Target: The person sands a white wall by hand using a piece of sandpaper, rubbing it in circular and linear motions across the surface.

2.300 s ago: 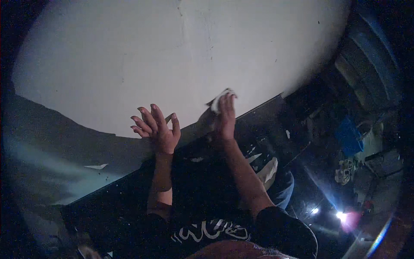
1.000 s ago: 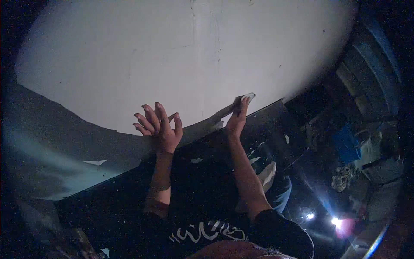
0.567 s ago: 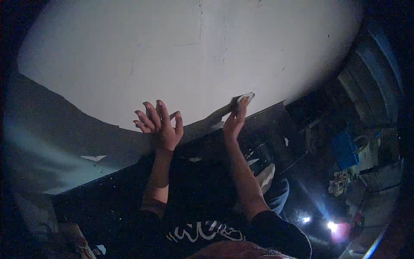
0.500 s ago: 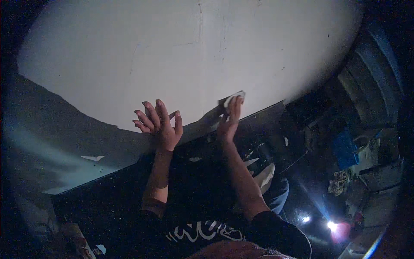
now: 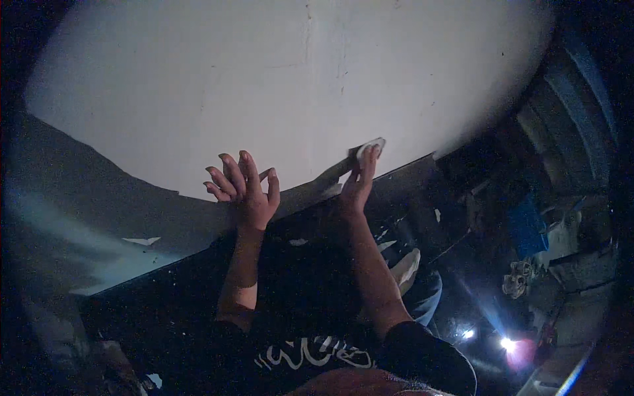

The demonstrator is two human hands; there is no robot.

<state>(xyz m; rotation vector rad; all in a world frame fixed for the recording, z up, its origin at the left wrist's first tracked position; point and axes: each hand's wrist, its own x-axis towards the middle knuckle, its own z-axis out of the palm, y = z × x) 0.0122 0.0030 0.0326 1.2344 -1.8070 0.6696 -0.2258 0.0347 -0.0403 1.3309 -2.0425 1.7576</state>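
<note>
A large pale panel (image 5: 264,105) with thin cracks and a seam fills the upper view. My left hand (image 5: 247,191) is open at the panel's lower edge, fingers spread and thumb apart; it holds nothing. My right hand (image 5: 360,181) is closed on a small whitish pad (image 5: 370,150), pressed flat under its fingers against the panel near its lower right edge. Whether the pad is folded paper or cloth, I cannot tell. Dark shadow lies beside the pad and along the panel's lower border.
A bright lamp (image 5: 508,344) shines at the lower right. Beyond it are a blue container (image 5: 528,228) and a crumpled pale heap (image 5: 517,278). Pale scraps, one a torn piece (image 5: 142,241), lie on the grey surface at left. A shoe (image 5: 406,267) shows beside my right forearm.
My right hand has slid a little to the right along the panel with the pad. The left hand has stayed in nearly the same place.
</note>
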